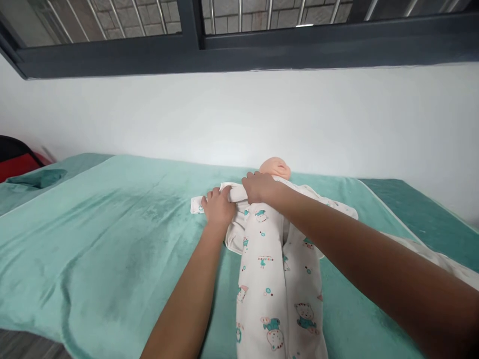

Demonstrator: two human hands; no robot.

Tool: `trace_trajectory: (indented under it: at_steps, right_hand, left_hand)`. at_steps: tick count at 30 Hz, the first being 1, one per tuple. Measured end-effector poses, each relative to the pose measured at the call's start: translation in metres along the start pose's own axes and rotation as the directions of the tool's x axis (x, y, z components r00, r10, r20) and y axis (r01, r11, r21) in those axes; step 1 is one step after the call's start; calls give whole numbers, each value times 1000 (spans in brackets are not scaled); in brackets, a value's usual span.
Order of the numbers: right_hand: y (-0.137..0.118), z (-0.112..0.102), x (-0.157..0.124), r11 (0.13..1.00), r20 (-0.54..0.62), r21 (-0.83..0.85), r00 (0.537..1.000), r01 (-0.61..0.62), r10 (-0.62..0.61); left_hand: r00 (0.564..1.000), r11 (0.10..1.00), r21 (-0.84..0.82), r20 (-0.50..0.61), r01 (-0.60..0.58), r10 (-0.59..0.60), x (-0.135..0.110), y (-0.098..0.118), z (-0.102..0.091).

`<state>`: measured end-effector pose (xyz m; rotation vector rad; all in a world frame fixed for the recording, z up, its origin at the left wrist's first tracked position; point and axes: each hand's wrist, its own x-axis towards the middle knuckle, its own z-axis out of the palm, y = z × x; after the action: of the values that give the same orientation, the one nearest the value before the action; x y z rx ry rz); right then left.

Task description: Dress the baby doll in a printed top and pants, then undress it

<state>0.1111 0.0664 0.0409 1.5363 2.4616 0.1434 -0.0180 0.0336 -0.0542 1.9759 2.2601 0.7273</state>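
A baby doll lies on its back on the bed, its head near the wall. White baby clothes with cartoon animal prints are spread under and over it, and the long lower part stretches toward me. My left hand has its fingers around the garment's left sleeve, whose cuff sticks out beyond the hand. Close to the doll's neck, my right hand grips the same sleeve at the shoulder end. White cloth is drawn between both hands. The doll's arms are hidden. On the right, the other sleeve lies outstretched.
A light green blanket covers the bed, with darker green cloth at its right end. More white cloth lies partly behind my right forearm. A red and black item stands far left. Behind is a white wall below a barred window.
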Motion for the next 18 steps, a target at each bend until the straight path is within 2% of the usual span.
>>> trace_trajectory:
  at_steps: [5,9,13,18]
  right_hand:
    - [-7,5,1,990,-30,-13,990,139,-139]
    - [-17,8,10,973,-9,1,973,231,-231]
    - [-12,4,9,971,-13,-25,971,240,-240]
    - [5,-14,-11,965,-24,-163,977,203,-210]
  left_hand:
    - [999,1000,7,33,23,-24,2,1,2]
    - [999,1000,8,31,26,-27,2,1,2]
    - [1000,1000,-14,23,20,-20,-1,0,-1]
    - [998,999,-17,37,43,-43,-3,-1,-3]
